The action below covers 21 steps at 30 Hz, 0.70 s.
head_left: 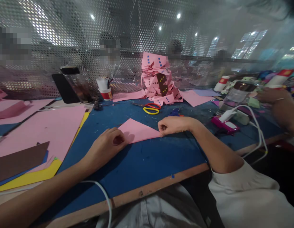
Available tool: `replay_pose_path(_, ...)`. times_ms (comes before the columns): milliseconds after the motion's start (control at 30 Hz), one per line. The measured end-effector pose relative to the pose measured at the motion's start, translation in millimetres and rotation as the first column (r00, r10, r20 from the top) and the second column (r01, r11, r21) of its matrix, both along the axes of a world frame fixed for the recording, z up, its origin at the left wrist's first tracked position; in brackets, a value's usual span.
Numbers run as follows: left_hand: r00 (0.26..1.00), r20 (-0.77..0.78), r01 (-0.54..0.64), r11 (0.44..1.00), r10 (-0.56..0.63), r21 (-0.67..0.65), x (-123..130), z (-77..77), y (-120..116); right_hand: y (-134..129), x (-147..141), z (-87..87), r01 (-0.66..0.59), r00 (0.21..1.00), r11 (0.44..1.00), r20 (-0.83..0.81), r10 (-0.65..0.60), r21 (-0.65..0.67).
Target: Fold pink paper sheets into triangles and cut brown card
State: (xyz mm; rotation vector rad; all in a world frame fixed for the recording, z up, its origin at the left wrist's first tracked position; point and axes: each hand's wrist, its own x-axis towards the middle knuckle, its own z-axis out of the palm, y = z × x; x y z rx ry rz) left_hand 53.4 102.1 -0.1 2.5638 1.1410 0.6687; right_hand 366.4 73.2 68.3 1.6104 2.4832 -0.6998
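A piece of pink paper [140, 131], folded to a triangle, lies on the blue table top [147, 161] in front of me. My left hand [111, 141] has its fingers curled at the paper's left corner, thumb and fingertips together on it. At the right corner my right hand [174, 125] pinches the tip between thumb and finger. Just behind the paper are scissors [151, 108] with red and yellow handles, lying beside a tall pile of cut pink paper pieces [156, 82] with blue and dark dots.
Pink sheets [63, 126], a brown sheet [21, 163] and yellow card [48, 171] lie at left. Behind stand a jar [78, 85] and a paper cup [105, 93]. To the right are a magenta device [225, 125] with white cables and another person's arm [283, 106].
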Motion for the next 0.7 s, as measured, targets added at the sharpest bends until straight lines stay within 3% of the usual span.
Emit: replay_pose_path(700, 0.998, 0.022, 0.059, 0.989, -0.057, -0.136, -4.5, 9.4, 1.8, 0.1, 0.6, -0.4, 0.007, 1.0, 1.0, 0.009, -0.007, -0.014)
